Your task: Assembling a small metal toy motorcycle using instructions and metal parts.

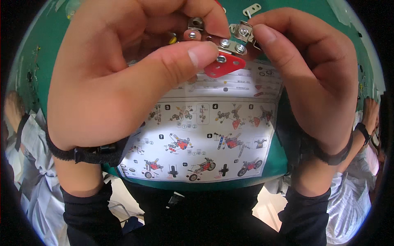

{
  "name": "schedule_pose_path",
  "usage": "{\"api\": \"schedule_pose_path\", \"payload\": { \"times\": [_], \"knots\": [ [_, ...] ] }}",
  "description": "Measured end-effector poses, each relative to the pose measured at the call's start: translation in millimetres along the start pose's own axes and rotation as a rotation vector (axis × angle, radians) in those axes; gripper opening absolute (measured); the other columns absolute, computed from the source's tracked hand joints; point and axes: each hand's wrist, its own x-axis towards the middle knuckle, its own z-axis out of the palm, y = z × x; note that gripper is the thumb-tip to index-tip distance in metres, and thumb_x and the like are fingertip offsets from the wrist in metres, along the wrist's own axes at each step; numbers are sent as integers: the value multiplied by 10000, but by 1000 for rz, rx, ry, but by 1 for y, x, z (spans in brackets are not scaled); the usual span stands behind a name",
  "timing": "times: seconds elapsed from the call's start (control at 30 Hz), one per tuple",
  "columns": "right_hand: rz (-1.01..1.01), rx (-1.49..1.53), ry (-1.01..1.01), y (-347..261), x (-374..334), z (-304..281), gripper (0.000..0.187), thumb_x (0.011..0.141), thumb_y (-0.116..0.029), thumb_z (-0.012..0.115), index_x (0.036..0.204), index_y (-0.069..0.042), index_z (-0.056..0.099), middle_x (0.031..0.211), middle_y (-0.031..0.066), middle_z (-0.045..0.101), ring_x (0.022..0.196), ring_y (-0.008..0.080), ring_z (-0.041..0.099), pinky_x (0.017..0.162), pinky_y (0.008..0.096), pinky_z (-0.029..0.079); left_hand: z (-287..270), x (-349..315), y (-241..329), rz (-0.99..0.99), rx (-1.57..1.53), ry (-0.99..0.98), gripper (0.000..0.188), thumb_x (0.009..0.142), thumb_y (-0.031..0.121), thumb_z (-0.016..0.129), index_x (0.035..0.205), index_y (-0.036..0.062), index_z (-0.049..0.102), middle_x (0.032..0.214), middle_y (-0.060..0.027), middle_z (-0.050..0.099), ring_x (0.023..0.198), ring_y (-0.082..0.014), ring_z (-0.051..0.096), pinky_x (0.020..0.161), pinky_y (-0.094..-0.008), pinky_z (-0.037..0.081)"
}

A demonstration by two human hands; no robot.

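Held up over the sheet is a metal construction-kit assembly, with a red triangular plate (225,70), silver strips and several round-headed screws. My left hand (111,82) is closed on it, thumb pressed at the front and fingers curled behind. Dark brackets stick out at the assembly's left end. With thumb and forefinger, my right hand (314,67) pinches a small silver bracket (243,32) with a screw in it, right beside the assembly's right end. Whether bracket and assembly are joined, I cannot tell. My fingers hide part of the assembly.
Below my hands a printed instruction sheet (201,127) with step drawings lies on the green table (39,82). A loose silver perforated strip (251,9) lies at the far edge. Other people's hands show at the far left (14,106) and right (370,115).
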Motion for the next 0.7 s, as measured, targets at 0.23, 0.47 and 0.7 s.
{"api": "schedule_pose_path", "payload": {
  "times": [0.23,0.47,0.7],
  "knots": [
    [-85,396,90,13,-3,13,189,929,-51,628,1091,43,654,962,99,705,888,138,663,815,236,504,-11,3,-7,7,-77,-158,282,897,204,644,1096,8,603,915,-72,681,785,-108,625,672,-220,460],
    [25,216,42,-1,0,-7,240,869,-43,703,1094,25,657,970,80,709,891,123,669,813,242,522,-14,5,4,6,-175,-199,307,915,231,657,1126,12,612,995,-117,697,798,-113,633,665,-222,487],
    [-63,79,28,-1,-9,-3,234,864,-31,707,1086,27,663,960,78,710,873,123,671,795,238,528,-24,7,7,-127,-605,-288,302,882,19,694,1137,-99,582,1006,-195,707,809,-151,697,710,-246,564]
  ]
}}
